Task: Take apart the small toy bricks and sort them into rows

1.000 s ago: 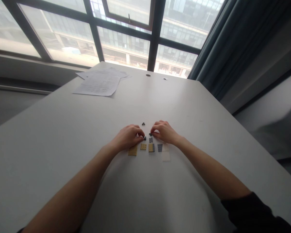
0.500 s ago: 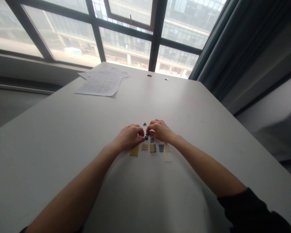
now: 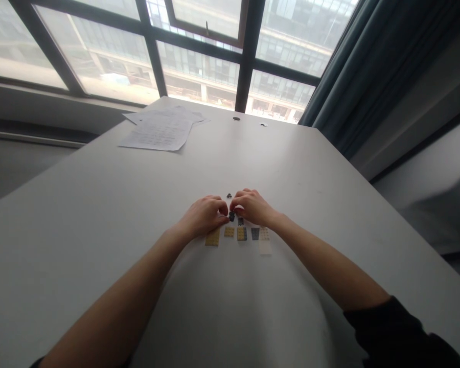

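Observation:
Small dark toy bricks (image 3: 232,216) sit together between my two hands. My left hand (image 3: 205,214) is curled in from the left, its thumb tip against them. From the right, my right hand (image 3: 252,206) pinches at their upper end with thumb and index finger. The fingers partly cover the bricks, so I cannot tell how they join. Just below lie a grey patterned brick (image 3: 240,221), a small yellow plate (image 3: 229,232), a yellow-and-grey piece (image 3: 241,234) and a dark grey plate (image 3: 255,234). A larger yellow plate (image 3: 212,237) lies below my left wrist.
Small dark parts (image 3: 229,196) lie beyond my fingers. A pale studded plate (image 3: 264,233) and a whitish flat piece (image 3: 265,248) are at the right end of the row. Printed papers (image 3: 157,133) rest at the white table's (image 3: 99,214) far left, near the windows.
My right fingers have moved slightly left and down, bringing their dark brick against the one by my left thumb. My left hand has hardly moved.

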Demonstrator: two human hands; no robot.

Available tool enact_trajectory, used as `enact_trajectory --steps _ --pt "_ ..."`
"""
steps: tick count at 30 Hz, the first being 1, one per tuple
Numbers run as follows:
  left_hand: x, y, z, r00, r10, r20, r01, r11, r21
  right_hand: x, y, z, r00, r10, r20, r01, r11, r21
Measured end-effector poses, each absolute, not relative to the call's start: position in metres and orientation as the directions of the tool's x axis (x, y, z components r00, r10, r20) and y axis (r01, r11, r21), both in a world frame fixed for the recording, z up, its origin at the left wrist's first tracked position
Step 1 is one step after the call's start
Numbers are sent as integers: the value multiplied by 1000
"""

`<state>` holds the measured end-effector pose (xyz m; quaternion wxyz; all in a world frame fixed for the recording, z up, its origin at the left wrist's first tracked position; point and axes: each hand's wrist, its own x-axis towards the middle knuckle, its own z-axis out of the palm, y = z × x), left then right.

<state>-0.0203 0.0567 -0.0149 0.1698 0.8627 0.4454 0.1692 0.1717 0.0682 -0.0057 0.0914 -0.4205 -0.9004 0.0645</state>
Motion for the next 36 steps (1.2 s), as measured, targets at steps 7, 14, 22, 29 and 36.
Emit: enact_trajectory --steps 7,14,22,29,36 --pt "-20 57 -13 549 825 135 711 -545 444 173 69 -6 -621 776 106 751 629 -202" --pt "-22 58 -11 516 846 132 715 -510 478 174 68 -7 -636 763 114 740 645 -193" --pt "-18 76 -17 319 939 130 857 -344 383 187 75 -5 -589 804 85 787 594 -166" --pt "-6 90 -23 408 894 183 841 -447 305 188 67 2 -532 840 105 823 542 -167" --pt "-11 86 -23 381 900 210 823 -434 367 185 64 3 -501 864 54 846 501 -181"
